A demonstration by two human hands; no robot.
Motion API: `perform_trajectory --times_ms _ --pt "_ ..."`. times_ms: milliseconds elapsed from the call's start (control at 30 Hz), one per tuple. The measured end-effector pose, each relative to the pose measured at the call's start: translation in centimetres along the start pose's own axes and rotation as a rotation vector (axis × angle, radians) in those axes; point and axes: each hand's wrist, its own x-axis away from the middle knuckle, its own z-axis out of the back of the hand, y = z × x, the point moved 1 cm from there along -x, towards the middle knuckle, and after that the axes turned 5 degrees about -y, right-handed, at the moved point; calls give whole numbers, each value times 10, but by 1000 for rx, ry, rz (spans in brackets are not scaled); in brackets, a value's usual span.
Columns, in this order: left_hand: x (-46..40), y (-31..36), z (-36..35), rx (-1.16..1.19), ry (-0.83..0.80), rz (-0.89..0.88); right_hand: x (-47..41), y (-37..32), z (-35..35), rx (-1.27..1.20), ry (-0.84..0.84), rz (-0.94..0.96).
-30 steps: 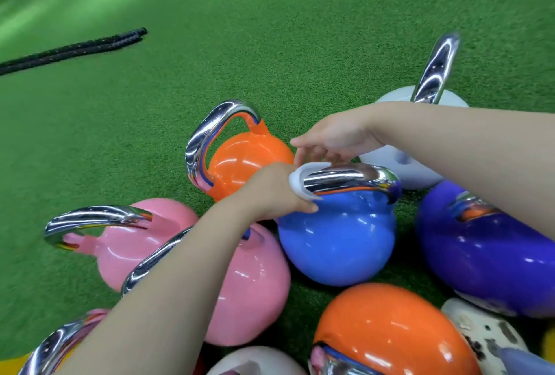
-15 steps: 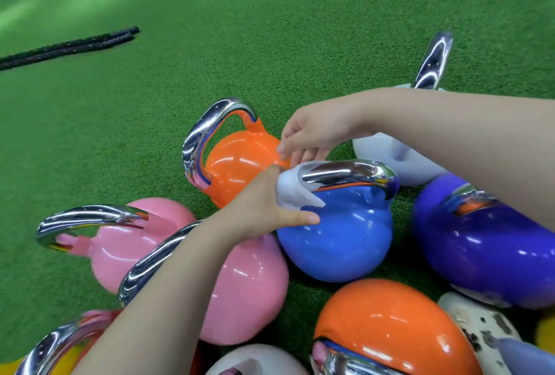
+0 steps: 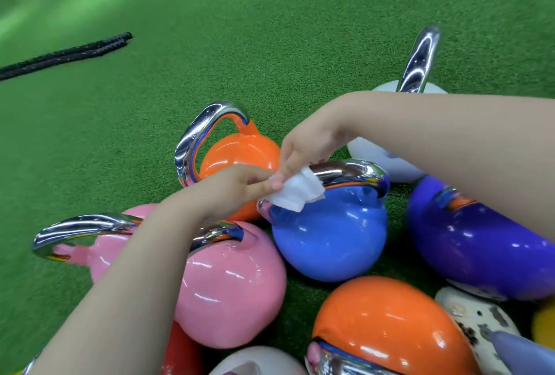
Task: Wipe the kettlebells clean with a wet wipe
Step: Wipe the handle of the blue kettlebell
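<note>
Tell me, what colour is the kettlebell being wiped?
Blue, with a shiny chrome handle; head view.

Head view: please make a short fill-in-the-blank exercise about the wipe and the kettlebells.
1. The white wet wipe lies on the chrome handle of the ____ kettlebell.
2. The left hand and the right hand both pinch the ____.
3. The black rope lies on green ____.

Missing words: blue; wipe; turf

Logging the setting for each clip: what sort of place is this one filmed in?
Most likely a gym or fitness studio's training area. The floor is green artificial turf, a cluster of coloured kettlebells with chrome handles stands on it, such as the blue kettlebell, and a thick black battle rope lies further off.
</note>
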Motion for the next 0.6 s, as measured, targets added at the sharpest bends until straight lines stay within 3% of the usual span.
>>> perform_trajectory --times_ms 233,400,600 --pt "-40 53 0 -300 -174 70 35 54 -8 -305 -23 94" --pt "-64 82 -3 -549 -284 113 54 63 -7 -222 14 35" --pt "-83 99 -10 -654 -335 129 62 59 -8 -57 63 -144"
